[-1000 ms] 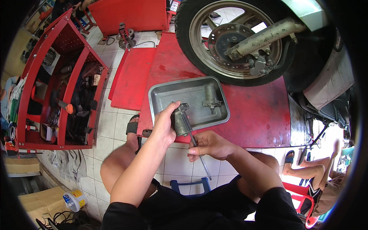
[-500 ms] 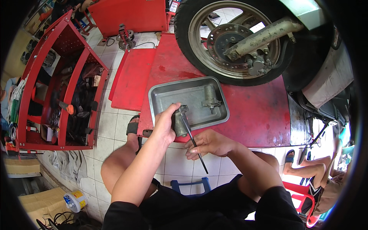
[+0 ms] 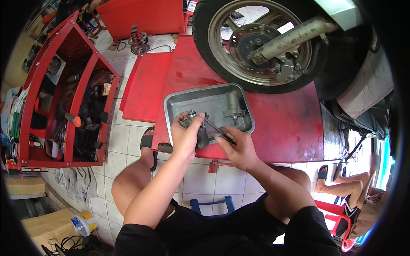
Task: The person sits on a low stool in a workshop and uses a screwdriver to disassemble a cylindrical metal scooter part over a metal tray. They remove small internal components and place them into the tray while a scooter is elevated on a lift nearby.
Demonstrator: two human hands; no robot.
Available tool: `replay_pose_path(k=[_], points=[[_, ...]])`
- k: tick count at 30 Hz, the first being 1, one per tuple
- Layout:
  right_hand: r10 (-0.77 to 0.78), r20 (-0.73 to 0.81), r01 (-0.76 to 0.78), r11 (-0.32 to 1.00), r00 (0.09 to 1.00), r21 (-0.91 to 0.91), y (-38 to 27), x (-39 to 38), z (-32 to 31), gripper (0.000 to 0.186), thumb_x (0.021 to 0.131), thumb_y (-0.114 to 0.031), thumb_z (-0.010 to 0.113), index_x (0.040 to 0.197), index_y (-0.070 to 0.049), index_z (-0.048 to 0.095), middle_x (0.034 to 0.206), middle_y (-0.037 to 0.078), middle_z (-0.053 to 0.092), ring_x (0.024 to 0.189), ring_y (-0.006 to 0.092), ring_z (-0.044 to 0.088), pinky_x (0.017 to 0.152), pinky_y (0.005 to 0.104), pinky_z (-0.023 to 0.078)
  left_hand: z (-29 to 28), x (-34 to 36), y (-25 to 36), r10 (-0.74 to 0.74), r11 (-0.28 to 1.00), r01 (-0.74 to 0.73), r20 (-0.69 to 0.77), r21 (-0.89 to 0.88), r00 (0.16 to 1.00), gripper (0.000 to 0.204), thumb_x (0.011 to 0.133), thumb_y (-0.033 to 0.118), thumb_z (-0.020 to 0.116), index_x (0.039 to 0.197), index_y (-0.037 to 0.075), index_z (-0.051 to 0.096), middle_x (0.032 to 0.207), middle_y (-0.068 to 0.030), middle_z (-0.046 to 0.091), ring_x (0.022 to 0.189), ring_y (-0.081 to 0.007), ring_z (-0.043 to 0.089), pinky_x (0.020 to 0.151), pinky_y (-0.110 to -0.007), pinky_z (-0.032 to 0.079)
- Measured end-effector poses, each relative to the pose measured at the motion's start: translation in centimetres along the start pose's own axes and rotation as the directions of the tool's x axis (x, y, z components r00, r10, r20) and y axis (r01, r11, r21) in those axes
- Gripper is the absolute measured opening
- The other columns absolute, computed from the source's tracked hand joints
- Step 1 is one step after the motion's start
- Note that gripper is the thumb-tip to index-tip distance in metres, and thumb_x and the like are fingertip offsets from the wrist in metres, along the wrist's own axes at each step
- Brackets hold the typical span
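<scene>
Left hand [image 3: 184, 135] clenched round small metal caliper part [image 3: 197, 128], held just over steel tray [image 3: 179, 100] — looks dense, stiff, prob. greasy (grip body); right hand [image 3: 239, 147] pinches thin tool [image 3: 218, 129] at it

You are seeing one grey metal tray [image 3: 188, 101], one cylindrical part [image 3: 233, 105] lying inside it, one motorcycle wheel [image 3: 260, 42], and one red tool cart [image 3: 64, 94].
</scene>
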State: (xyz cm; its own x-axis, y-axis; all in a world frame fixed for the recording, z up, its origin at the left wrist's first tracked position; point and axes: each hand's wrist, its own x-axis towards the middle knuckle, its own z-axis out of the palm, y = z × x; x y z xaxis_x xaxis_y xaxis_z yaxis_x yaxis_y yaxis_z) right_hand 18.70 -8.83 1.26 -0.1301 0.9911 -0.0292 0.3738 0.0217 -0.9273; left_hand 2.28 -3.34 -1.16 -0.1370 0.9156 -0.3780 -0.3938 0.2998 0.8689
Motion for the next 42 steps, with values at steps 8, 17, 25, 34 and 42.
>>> replay_pose_path(k=[8, 17, 25, 34, 42], points=[[0.086, -0.190, -0.091, 0.996, 0.978, -0.020, -1.3, 1.0, 1.2, 0.025, 0.087, -0.017, 0.076, 0.094, 0.005, 0.066, 0.063, 0.009, 0.063, 0.054, 0.0070, 0.050, 0.052, 0.0276, 0.043, 1.5, -1.8, -1.2, -0.029, 0.999, 0.028, 0.033, 0.034, 0.999, 0.066, 0.082, 0.022, 0.081, 0.130, -0.007, 0.045, 0.110, -0.0187, 0.059, 0.096, -0.0202, 0.061, 0.081, -0.030, 0.052], [0.103, -0.073, -0.097, 0.992, 0.992, 0.077, -0.2, 1.6, 0.7, 0.020, 0.088, -0.016, 0.072, 0.087, 0.004, 0.067, 0.059, 0.006, 0.058, 0.055, 0.0081, 0.046, 0.052, 0.0313, 0.040, 1.2, -1.7, -1.5, 0.033, 0.994, -0.037, 0.040, 0.106, 0.999, 0.067, 0.082, 0.022, 0.081, 0.131, -0.006, 0.045, 0.111, -0.0165, 0.059, 0.095, -0.0190, 0.061, 0.079, -0.030, 0.051], [0.114, -0.046, -0.118, 0.990, 0.992, -0.075, -0.8, 0.9, 0.7, 0.022, 0.087, -0.019, 0.074, 0.085, 0.002, 0.067, 0.057, 0.005, 0.056, 0.053, 0.0097, 0.045, 0.052, 0.0324, 0.040, 1.3, -1.6, -0.4, -0.005, 1.000, 0.005, -0.003, 0.026, 1.000, 0.067, 0.083, 0.020, 0.080, 0.132, -0.006, 0.044, 0.112, -0.0162, 0.059, 0.096, -0.0189, 0.061, 0.081, -0.030, 0.051], [0.378, -0.033, -0.374, 0.923, 0.925, 0.086, 2.9, 2.0, 0.5, 0.026, 0.088, -0.023, 0.074, 0.090, 0.003, 0.072, 0.060, -0.001, 0.054, 0.055, 0.0079, 0.044, 0.050, 0.0291, 0.038, -1.7, 3.4, 2.5, 0.001, 0.978, -0.028, -0.128, -0.206, 0.992, 0.059, 0.082, 0.019, 0.081, 0.124, -0.007, 0.049, 0.108, -0.0127, 0.061, 0.095, -0.0172, 0.060, 0.087, -0.030, 0.048], [0.479, 0.037, -0.480, 0.870, 0.877, 0.112, 4.5, 4.3, 5.5, 0.029, 0.081, -0.025, 0.077, 0.086, 0.003, 0.074, 0.073, 0.012, 0.069, 0.069, 0.0180, 0.063, 0.069, 0.0359, 0.050, -1.9, 2.6, 6.6, -0.021, 0.956, -0.031, -0.172, -0.291, 0.985, 0.019, 0.090, 0.022, 0.071, 0.087, 0.004, 0.065, 0.081, -0.0061, 0.066, 0.071, -0.0158, 0.062, 0.066, -0.033, 0.052]])
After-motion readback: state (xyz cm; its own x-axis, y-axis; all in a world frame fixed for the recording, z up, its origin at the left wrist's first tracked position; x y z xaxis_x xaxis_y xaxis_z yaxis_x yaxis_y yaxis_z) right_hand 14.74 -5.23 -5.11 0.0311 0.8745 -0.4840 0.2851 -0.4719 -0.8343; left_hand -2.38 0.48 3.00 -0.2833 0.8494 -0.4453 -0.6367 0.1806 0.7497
